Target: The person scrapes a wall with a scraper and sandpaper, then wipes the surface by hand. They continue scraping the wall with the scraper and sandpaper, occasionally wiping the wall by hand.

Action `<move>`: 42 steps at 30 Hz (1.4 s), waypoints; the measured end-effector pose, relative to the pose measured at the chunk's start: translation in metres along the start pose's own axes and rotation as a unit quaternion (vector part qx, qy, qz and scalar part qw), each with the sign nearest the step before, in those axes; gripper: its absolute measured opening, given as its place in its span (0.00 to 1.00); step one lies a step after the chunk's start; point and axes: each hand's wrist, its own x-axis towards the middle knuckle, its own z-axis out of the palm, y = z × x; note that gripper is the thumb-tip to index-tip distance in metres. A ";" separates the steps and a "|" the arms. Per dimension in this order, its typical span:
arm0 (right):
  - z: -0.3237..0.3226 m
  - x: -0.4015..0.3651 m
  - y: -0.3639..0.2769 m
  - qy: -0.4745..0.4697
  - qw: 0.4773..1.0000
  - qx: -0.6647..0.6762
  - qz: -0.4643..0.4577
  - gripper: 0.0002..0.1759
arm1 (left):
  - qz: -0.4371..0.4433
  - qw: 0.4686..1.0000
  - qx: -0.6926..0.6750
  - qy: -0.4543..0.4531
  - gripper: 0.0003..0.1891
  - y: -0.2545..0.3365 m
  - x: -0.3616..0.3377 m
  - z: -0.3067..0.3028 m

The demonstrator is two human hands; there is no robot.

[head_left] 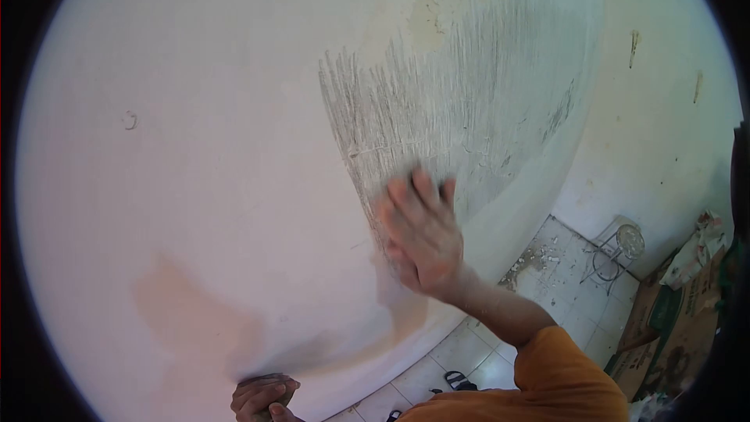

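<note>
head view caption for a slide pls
Right hand flat against a scraped white wall, left hand clenched low near the tiled floor

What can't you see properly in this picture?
- Head view, right hand: blurred, and it covers whatever may lie between its palm and the wall.
- Head view, left hand: cut off by the bottom edge; its curled fingers hide whether it holds anything.
- Head view, boxes: print too small to read, and partly cut off by the dark lens rim.
</note>
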 end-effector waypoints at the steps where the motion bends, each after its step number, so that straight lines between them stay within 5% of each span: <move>1: 0.008 -0.016 -0.001 0.024 1.000 -0.006 0.002 0.21 | 0.006 1.000 -0.009 -0.003 0.22 -0.001 0.003 -0.001; 5: -0.001 0.031 -0.014 0.049 0.999 0.000 0.022 0.19 | 0.000 1.000 0.006 0.015 0.22 0.004 0.007 0.011; 10: 0.004 -0.040 -0.003 -0.003 1.000 -0.001 0.027 0.19 | -0.016 1.000 -0.016 -0.010 0.21 0.005 0.005 0.000; 13: 0.015 -0.040 0.002 0.048 0.998 0.012 0.024 0.20 | -0.012 0.998 -0.051 -0.024 0.18 0.001 0.000 -0.009; 17: -0.005 0.067 -0.007 0.112 0.993 0.013 0.032 0.20 | -0.026 0.998 -0.054 -0.025 0.17 0.007 0.001 -0.008; 20: 0.010 -0.042 -0.003 0.008 1.000 0.000 0.029 0.19 | -0.038 0.996 -0.076 -0.038 0.16 0.005 -0.001 -0.016; 23: 0.018 -0.047 0.000 0.042 0.999 -0.014 0.016 0.18 | -0.070 0.989 -0.124 -0.048 0.13 0.005 -0.014 -0.029; 27: -0.008 0.068 -0.008 0.096 0.995 0.004 0.007 0.18 | -0.032 0.987 -0.148 -0.047 0.12 0.023 0.000 -0.010; 30: 0.002 -0.038 -0.005 -0.027 0.999 -0.003 0.047 0.19 | 0.017 0.983 -0.175 -0.052 0.11 0.032 0.005 -0.002; 33: 0.007 -0.058 0.003 0.000 1.000 -0.009 0.026 0.20 | -0.020 0.985 -0.164 -0.055 0.11 0.041 -0.004 -0.007; 36: -0.023 0.054 0.000 0.018 0.999 -0.035 -0.021 0.21 | -0.016 0.986 -0.156 -0.051 0.12 0.053 -0.008 0.006; 39: -0.027 0.062 -0.003 0.013 1.000 0.011 -0.005 0.23 | -0.026 0.985 -0.160 -0.050 0.12 0.065 -0.010 0.016; 42: -0.007 -0.063 0.008 -0.074 0.997 0.016 -0.015 0.24 | -0.024 0.986 -0.156 -0.044 0.11 0.072 -0.018 0.020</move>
